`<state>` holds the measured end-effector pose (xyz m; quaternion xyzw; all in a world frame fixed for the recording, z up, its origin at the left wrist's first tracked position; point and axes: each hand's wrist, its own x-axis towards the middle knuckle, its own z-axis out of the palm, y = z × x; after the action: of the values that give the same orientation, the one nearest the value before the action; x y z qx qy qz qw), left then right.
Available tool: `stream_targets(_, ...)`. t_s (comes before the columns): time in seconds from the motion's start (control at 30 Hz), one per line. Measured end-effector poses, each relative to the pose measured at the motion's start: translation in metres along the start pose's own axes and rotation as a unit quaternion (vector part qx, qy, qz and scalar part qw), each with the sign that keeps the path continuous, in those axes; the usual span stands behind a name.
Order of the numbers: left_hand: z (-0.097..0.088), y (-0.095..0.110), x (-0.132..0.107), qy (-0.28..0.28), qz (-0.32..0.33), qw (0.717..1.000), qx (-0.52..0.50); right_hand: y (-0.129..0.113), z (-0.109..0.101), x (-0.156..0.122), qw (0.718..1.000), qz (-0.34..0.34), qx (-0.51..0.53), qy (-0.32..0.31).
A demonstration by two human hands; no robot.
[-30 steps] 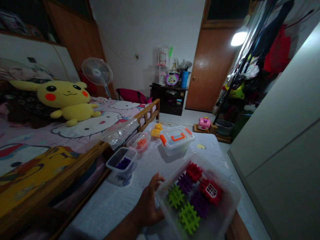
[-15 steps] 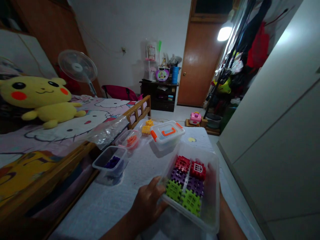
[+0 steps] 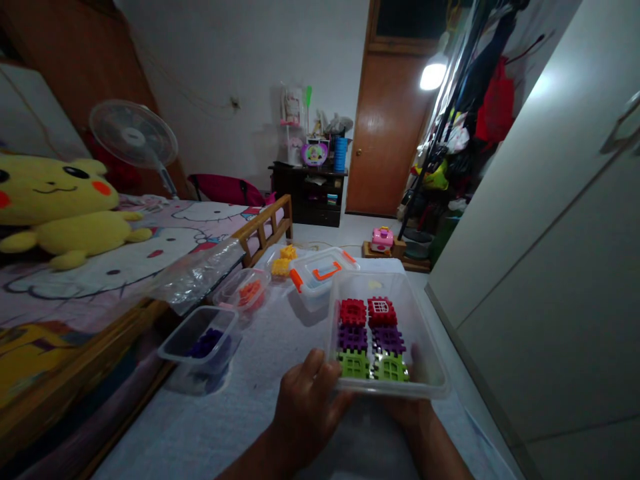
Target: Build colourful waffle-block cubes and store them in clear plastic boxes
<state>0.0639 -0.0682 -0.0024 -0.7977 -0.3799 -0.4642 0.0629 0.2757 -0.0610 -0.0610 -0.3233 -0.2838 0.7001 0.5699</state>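
My left hand [image 3: 311, 400] is closed on the near left corner of a clear plastic box [image 3: 424, 333], thumb and fingers at its rim. Under the near side of the same box is my right hand [image 3: 413, 415], its fingers mostly hidden by the box. Held above the table, the box tilts so its inside shows. In it lie red blocks [image 3: 353, 312] at the far end, purple blocks [image 3: 389, 340] in the middle and green blocks [image 3: 354, 365] nearest me, arranged in two columns.
A lidded clear box [image 3: 310, 275] with orange clips stands behind on the table [image 3: 265, 373]. Small tubs hold dark blue pieces [image 3: 206, 343], orange pieces [image 3: 250, 292] and yellow pieces [image 3: 281, 267]. The wooden bed rail [image 3: 125, 327] borders the left; a white cabinet [image 3: 545, 267] is right.
The box has turned straighter and its near edge has risen. My right hand has shifted from the box's right side to below its near side. The view has swung slightly right.
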Motion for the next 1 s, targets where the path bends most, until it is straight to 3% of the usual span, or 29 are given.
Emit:
stream_targets(0.1, 0.002, 0.004, 0.000, -0.009, -0.012, 0.999, -0.037, 0.003, -0.004, -0.005, 0.994, 0.060, 0.085, -0.019)
stream_targets(0.2, 0.001, 0.005, -0.002, -0.020, -0.030, 0.996, -0.077, 0.002, -0.008, -0.007, 0.990, 0.072, 0.124, -0.007)
stream_targets(0.43, -0.005, 0.003, -0.010, -0.035, -0.088, 0.980, -0.174, 0.000, -0.025, -0.009, 0.991, 0.057, 0.115, 0.043)
stream_targets(0.57, -0.009, -0.001, -0.018, -0.107, -0.139, 0.955, -0.239, -0.005, -0.034, -0.010, 0.994, 0.055, 0.081, 0.054)
stream_targets(0.67, -0.014, -0.004, -0.025, -0.181, -0.196, 0.915, -0.304, -0.015, -0.031, -0.011, 0.991, 0.078, 0.092, 0.050)
stream_targets(0.73, -0.015, -0.007, -0.029, -0.197, -0.241, 0.881, -0.356, -0.021, -0.028, -0.012, 0.990, 0.091, 0.098, 0.049)
stream_targets(0.83, -0.006, -0.014, -0.028, -0.167, -0.341, 0.818, -0.431, -0.024, -0.027, -0.013, 0.991, 0.102, 0.075, 0.041)
stream_targets(1.0, 0.025, -0.031, -0.020, -0.073, -0.491, 0.678, -0.542, -0.022, -0.017, -0.013, 0.994, 0.106, -0.020, 0.000)
